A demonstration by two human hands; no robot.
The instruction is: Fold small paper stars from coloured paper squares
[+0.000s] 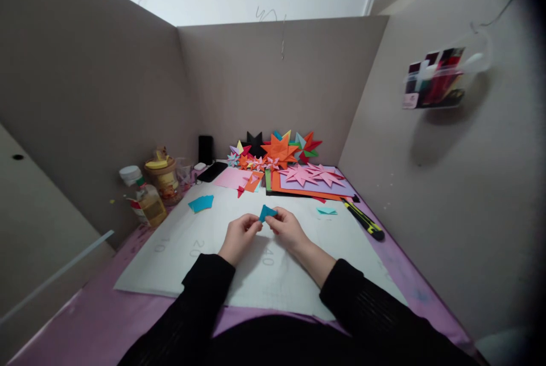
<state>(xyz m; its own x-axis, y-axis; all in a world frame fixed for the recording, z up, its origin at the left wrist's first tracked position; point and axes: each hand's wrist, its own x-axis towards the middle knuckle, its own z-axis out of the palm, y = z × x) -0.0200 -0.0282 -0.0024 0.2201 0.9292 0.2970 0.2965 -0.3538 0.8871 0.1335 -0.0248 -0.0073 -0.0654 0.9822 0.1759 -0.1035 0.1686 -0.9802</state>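
Note:
A small folded piece of blue paper (267, 212) is held up between my two hands, just above the white mat (170, 263). My left hand (243, 232) pinches its lower left corner. On the other side, my right hand (289, 229) grips the right edge between thumb and fingers. To the left on the mat lies a small fanned stack of blue paper (201, 203). A folded light turquoise paper piece (327, 211) rests to the right of my right hand.
Folded paper stars (280, 149) stand at the back, with pink stars (301, 175) on coloured sheets before them. A yellow-black utility knife (363, 219) lies at right. Along the left edge are a bottle (149, 204), a pot (164, 178) and a phone (212, 172). Grey partitions (273, 81) surround the table.

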